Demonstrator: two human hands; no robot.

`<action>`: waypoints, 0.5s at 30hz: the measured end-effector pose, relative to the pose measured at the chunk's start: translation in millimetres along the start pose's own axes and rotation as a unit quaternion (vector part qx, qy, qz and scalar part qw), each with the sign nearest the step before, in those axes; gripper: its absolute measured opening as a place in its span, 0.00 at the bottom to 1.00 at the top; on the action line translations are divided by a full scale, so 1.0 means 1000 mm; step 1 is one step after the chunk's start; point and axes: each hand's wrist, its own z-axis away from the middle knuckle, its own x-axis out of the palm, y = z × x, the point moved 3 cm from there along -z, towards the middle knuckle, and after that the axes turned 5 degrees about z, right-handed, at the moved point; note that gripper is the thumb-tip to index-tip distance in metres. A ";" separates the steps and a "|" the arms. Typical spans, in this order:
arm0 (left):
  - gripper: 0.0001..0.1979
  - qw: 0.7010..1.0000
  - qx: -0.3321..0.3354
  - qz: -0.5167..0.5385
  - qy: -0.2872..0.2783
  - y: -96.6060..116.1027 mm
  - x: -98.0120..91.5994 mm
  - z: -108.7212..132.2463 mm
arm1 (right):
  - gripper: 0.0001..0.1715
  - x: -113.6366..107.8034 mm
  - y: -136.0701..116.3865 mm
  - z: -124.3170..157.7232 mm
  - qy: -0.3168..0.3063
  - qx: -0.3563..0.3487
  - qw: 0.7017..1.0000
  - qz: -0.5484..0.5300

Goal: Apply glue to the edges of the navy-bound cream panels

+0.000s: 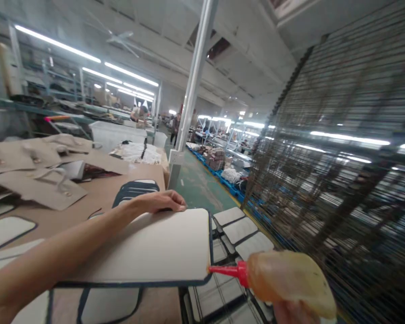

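A white panel with rounded corners and a dark blue edge (162,252) lies in front of me, its right end reaching past the table edge. My left hand (165,201) rests at the panel's far edge with its fingers curled down over it. In my right hand (292,311) is a squeeze bottle of amber glue (286,279), tilted on its side. The bottle's red nozzle touches the panel's near right corner, where a thin yellowish line runs along the edge. Most of the right hand is hidden beneath the bottle.
Dark-edged panels (135,186) are stacked behind my left forearm. Beige fabric pieces with handles (50,180) lie on the brown table (145,173). More white panels (239,229) sit on the right below, beside a tall wire rack (340,148). A metal post (194,76) rises beyond the table.
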 end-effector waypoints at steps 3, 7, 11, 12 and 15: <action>0.18 1.000 0.005 0.004 0.023 -0.004 -0.006 0.002 | 0.43 0.013 0.002 0.008 0.064 -0.007 0.995 -0.072; 0.18 0.998 0.018 0.034 0.046 -0.009 -0.012 0.003 | 0.42 0.031 -0.002 0.017 0.104 -0.030 0.977 -0.183; 0.18 0.997 0.015 0.059 0.056 -0.018 -0.016 0.000 | 0.49 0.046 0.004 0.023 0.152 -0.045 0.959 -0.236; 0.18 0.996 0.013 0.064 0.059 -0.020 -0.016 -0.001 | 0.49 0.050 0.007 0.024 0.160 -0.047 0.954 -0.249; 0.17 0.994 0.016 0.080 0.077 -0.023 -0.015 -0.003 | 0.41 0.061 0.016 0.028 0.193 -0.042 0.936 -0.291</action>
